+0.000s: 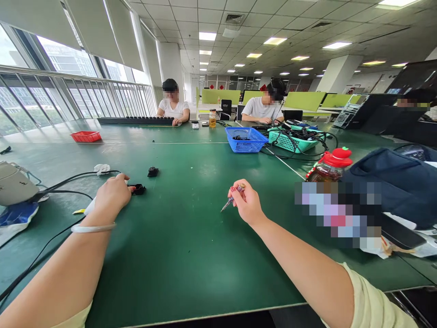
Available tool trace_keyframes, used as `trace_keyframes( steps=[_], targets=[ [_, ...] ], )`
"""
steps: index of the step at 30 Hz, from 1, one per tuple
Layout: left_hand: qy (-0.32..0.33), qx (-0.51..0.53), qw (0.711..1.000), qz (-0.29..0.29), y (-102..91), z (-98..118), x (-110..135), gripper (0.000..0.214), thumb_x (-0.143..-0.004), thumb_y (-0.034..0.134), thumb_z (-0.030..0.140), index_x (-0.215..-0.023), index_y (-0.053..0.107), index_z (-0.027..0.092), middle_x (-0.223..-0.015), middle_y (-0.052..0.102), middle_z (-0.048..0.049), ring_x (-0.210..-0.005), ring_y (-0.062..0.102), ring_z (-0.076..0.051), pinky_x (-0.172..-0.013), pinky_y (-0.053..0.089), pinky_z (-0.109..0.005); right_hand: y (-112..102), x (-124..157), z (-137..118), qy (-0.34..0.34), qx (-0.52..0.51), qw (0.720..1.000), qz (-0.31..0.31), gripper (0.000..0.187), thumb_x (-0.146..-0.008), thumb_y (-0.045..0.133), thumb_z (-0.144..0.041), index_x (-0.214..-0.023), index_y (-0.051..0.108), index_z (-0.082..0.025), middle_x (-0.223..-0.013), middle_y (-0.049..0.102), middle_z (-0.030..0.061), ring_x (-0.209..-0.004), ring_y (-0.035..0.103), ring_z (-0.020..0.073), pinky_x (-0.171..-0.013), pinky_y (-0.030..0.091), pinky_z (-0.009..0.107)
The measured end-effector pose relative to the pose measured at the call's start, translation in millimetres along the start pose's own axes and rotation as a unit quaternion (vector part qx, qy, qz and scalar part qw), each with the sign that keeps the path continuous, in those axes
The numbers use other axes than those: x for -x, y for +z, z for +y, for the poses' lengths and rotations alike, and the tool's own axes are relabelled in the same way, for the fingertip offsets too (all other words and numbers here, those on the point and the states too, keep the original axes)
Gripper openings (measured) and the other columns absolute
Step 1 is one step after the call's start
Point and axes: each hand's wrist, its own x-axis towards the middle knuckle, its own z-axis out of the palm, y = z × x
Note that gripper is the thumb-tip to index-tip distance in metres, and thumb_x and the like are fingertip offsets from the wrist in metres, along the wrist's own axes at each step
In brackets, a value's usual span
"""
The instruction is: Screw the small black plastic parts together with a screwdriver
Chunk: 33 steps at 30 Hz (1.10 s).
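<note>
A wide, smooth green table point(198, 259) bears a blue perforated plastic basket point(245, 145) and, far left, a shallow red plastic tray point(86, 136). The left hand point(114, 191) has its fingertips at a small black object point(138, 190); whether they grip it, I cannot tell. The right hand point(248, 204) has its fingers clamped round a slender, patterned, pen-shaped tool point(229, 202), tip slanting down towards the tabletop's middle

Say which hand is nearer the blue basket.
Right. The right hand is on the near side of the blue basket; the left hand is farther off, leftward.
</note>
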Motion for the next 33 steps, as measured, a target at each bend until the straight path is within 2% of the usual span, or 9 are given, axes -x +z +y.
trace_keyframes(
  steps=[4,7,11,16,27,33],
  targets=[
    [0.036,0.069,0.997,0.013,5.1,1.1,-6.9,0.035,-0.086,0.05,0.029,-0.118,0.06,0.018,-0.118,0.065,-0.0137,-0.113,0.059,-0.031,-0.095,0.047,-0.041,0.0,0.3,-1.1,-0.002,-0.002,1.0,-0.003,0.027,-0.092,0.048,-0.05,-0.084,0.046,-0.024,-0.071,0.063,-0.0002,-0.051,0.051,0.0117,-0.052,0.045,0.026],
    [0.052,0.108,0.992,0.027,10.3,-0.2,-9.5,0.039,-0.087,0.045,0.026,-0.122,0.061,0.021,-0.121,0.065,-0.0103,-0.111,0.06,-0.029,-0.097,0.046,-0.039,0.0,0.5,-2.5,0.002,0.0,1.0,-0.006,0.028,-0.091,0.049,-0.051,-0.084,0.046,-0.024,-0.071,0.063,-0.0003,-0.052,0.052,0.0121,-0.052,0.045,0.026],
    [0.034,0.16,0.986,0.022,9.4,-2.0,-8.7,0.041,-0.089,0.04,0.025,-0.126,0.058,0.021,-0.113,0.068,-0.0037,-0.102,0.063,-0.026,-0.091,0.048,-0.039,0.2,0.9,-3.7,0.002,-0.005,1.0,-0.008,0.028,-0.091,0.049,-0.051,-0.083,0.046,-0.024,-0.07,0.063,-0.0005,-0.051,0.051,0.012,-0.052,0.044,0.026],
    [0.01,0.178,0.984,0.004,5.3,0.4,-4.9,0.038,-0.092,0.041,0.032,-0.122,0.06,0.021,-0.103,0.071,0.0009,-0.104,0.062,-0.025,-0.09,0.048,-0.037,0.3,0.9,-4.4,0.002,-0.006,1.0,-0.005,0.025,-0.091,0.05,-0.048,-0.084,0.046,-0.024,-0.07,0.063,-0.0006,-0.051,0.051,0.0118,-0.052,0.044,0.026],
    [0.005,0.2,0.98,-0.006,19.0,-1.1,-7.1,0.041,-0.087,0.044,0.031,-0.123,0.062,0.022,-0.112,0.072,-0.0066,-0.11,0.064,-0.025,-0.093,0.048,-0.034,0.3,0.4,-0.5,0.002,-0.008,1.0,-0.001,0.025,-0.092,0.049,-0.047,-0.085,0.046,-0.024,-0.07,0.062,-0.0003,-0.051,0.051,0.0113,-0.051,0.044,0.025],
    [-0.014,0.251,0.967,0.037,13.5,5.4,-3.3,0.044,-0.087,0.044,0.022,-0.129,0.058,0.026,-0.114,0.071,-0.0037,-0.103,0.065,-0.02,-0.092,0.047,-0.03,0.2,0.5,-0.2,-0.002,-0.008,1.0,0.001,0.026,-0.092,0.049,-0.048,-0.085,0.046,-0.023,-0.07,0.062,-0.0005,-0.051,0.051,0.0108,-0.051,0.044,0.024]
  ],
)
